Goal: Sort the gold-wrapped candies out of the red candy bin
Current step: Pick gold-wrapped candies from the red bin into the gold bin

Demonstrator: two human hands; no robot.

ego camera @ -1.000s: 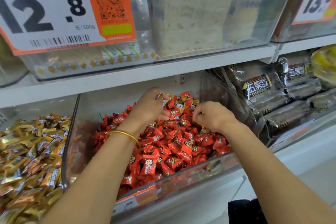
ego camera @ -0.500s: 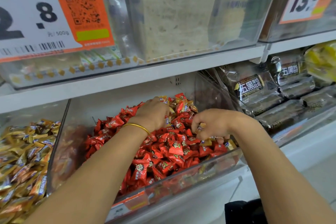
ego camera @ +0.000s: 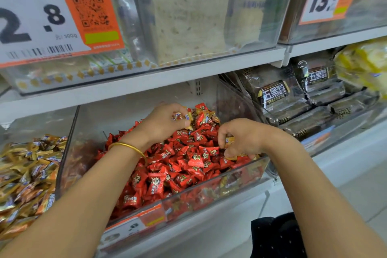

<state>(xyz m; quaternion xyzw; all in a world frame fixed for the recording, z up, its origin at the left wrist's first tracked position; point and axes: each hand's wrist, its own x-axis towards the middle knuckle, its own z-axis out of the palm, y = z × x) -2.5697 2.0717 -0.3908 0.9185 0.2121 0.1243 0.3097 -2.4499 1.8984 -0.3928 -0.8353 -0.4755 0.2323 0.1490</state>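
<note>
Since half a second ago the left hand (ego camera: 165,124) has lifted its fingertips out of the heap, while the right hand (ego camera: 244,138) has stayed at the near right of the red candy bin (ego camera: 209,194). Nearest, both forearms are cut off by the lower edge, and the orange-and-white label (ego camera: 134,224) on the bin's clear front wall is too blurred to read. One gold bangle (ego camera: 129,147) circles the left wrist. The red candies (ego camera: 194,160) fill the bin, too many to count, each in a shiny red wrapper with a small printed figure. The right hand curls around a gold candy (ego camera: 229,142), orange-gold and mostly hidden by the fingers; whether it holds more than one I cannot tell. Farther in, the left hand pinches a gold-wrapped candy (ego camera: 180,115) with blue print, at the far top of the heap, where a few more gold wrappers (ego camera: 214,119) lie among the red. To the left, a neighbouring bin (ego camera: 27,174) holds gold pieces, clipped by the frame. Far right lie dark packets (ego camera: 274,94). Above the shelf (ego camera: 146,81) hang two price tags (ego camera: 41,16).
</note>
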